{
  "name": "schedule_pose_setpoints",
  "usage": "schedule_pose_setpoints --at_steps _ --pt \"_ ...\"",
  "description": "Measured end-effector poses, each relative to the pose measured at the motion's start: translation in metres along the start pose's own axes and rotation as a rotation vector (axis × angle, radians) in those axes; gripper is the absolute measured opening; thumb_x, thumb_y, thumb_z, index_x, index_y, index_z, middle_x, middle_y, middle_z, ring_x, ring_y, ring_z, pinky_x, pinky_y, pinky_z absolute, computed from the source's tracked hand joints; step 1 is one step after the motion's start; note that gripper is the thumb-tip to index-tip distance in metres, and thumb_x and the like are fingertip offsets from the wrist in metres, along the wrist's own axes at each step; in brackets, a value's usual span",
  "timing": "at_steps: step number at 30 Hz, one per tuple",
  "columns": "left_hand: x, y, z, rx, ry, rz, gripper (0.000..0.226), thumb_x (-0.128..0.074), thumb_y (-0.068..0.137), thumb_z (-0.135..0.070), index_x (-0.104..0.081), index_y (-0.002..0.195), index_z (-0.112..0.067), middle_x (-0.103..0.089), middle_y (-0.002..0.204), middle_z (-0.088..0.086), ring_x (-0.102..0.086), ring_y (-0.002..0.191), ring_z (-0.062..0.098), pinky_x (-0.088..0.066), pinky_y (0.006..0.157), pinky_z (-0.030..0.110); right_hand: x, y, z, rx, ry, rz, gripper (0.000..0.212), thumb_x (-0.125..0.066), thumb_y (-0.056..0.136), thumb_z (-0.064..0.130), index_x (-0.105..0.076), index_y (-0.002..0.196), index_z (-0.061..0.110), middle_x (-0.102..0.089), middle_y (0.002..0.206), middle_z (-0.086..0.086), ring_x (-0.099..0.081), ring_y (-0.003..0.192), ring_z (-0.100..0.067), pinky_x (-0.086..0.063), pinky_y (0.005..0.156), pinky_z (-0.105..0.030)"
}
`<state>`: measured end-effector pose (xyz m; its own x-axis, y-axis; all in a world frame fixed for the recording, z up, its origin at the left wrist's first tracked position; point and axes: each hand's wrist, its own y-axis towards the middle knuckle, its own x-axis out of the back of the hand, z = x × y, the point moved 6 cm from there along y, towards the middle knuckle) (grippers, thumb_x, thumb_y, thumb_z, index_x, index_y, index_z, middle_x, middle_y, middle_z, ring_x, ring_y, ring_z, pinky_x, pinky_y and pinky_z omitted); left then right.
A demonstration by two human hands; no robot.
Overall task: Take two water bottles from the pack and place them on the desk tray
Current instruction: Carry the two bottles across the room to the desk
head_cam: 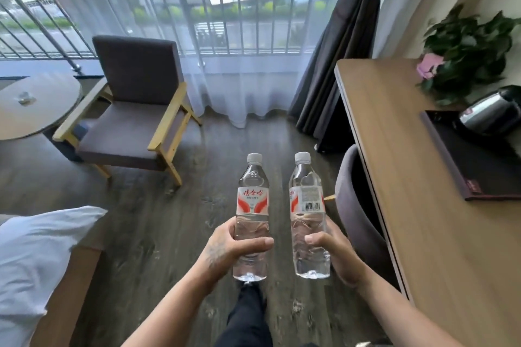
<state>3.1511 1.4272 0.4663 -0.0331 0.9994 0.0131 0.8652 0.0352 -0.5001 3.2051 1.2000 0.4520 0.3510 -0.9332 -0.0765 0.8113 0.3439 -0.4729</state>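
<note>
My left hand (225,248) grips the lower half of a clear water bottle (253,197) with a red-and-white label and a white cap, held upright over the floor. My right hand (332,248) holds a second, matching bottle (307,194) upright beside it, barcode facing me. The two bottles stand a little apart. The dark desk tray (462,169) lies on the wooden desk (408,177) to the right, beyond both hands. The pack is out of view.
A steel kettle (490,113) stands on the tray's far part, with a potted plant (468,51) behind it. A grey chair (355,205) is tucked under the desk. An armchair (132,110) and a round table (36,104) stand left, by the curtained window. White bedding (36,256) lies at the lower left.
</note>
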Motion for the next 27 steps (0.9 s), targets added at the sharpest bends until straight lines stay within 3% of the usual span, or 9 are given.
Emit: schedule_pose_setpoints --at_steps 3,8,14,20,22,27 --pt "0.02 0.07 -0.039 -0.004 0.029 0.036 0.06 -0.101 0.06 -0.04 -0.084 0.114 -0.021 -0.091 0.11 0.001 -0.087 0.1 0.015 -0.065 0.079 0.019 0.006 0.061 0.031 -0.017 0.049 -0.025 0.081 -0.077 0.064 0.036 -0.061 0.138 0.009 -0.06 0.133 -0.044 -0.056 0.128 -0.063 -0.041 0.113 -0.077" --pt "0.042 0.167 -0.112 -0.005 0.067 0.099 0.054 -0.1 0.069 -0.032 -0.08 0.118 -0.019 -0.091 0.111 0.0 -0.087 0.102 0.017 -0.065 0.078 0.017 0.017 0.15 0.097 0.015 0.066 -0.057 0.072 -0.075 0.067 0.038 -0.066 0.136 0.019 -0.069 0.128 -0.033 -0.062 0.125 -0.057 -0.046 0.112 -0.073" --pt "0.045 0.269 -0.183 -0.013 0.086 0.119 0.062 -0.099 0.066 -0.038 -0.08 0.122 -0.02 -0.09 0.116 0.001 -0.086 0.109 0.022 -0.066 0.091 0.028 0.047 0.25 0.155 -0.016 0.13 -0.054 0.083 -0.076 0.065 0.029 -0.056 0.141 0.0 -0.06 0.135 -0.045 -0.057 0.129 -0.063 -0.04 0.114 -0.077" --pt "0.039 0.374 -0.242 -0.025 0.073 0.093 0.052 -0.099 0.073 -0.032 -0.081 0.121 -0.025 -0.09 0.116 -0.002 -0.086 0.107 0.016 -0.064 0.08 0.015 0.092 0.362 0.209 -0.007 0.144 -0.043 0.084 -0.078 0.062 0.034 -0.059 0.139 0.005 -0.054 0.131 -0.051 -0.065 0.113 -0.058 -0.04 0.11 -0.08" --pt "0.036 0.4 -0.261 -0.006 0.055 0.07 0.046 -0.098 0.075 -0.03 -0.083 0.118 -0.028 -0.09 0.117 -0.002 -0.086 0.107 0.016 -0.064 0.08 0.015 0.105 0.395 0.224 -0.013 0.141 0.006 0.087 -0.078 0.061 0.034 -0.057 0.14 0.004 -0.056 0.133 -0.049 -0.058 0.121 -0.068 -0.039 0.11 -0.082" --pt "0.028 0.456 -0.3 -0.011 0.024 0.011 0.053 -0.101 0.07 -0.034 -0.082 0.119 -0.028 -0.09 0.117 0.0 -0.086 0.108 0.018 -0.065 0.082 0.018 0.139 0.456 0.262 -0.002 0.072 -0.008 0.089 -0.078 0.06 0.039 -0.058 0.141 0.007 -0.063 0.136 -0.041 -0.06 0.128 -0.062 -0.042 0.113 -0.076"
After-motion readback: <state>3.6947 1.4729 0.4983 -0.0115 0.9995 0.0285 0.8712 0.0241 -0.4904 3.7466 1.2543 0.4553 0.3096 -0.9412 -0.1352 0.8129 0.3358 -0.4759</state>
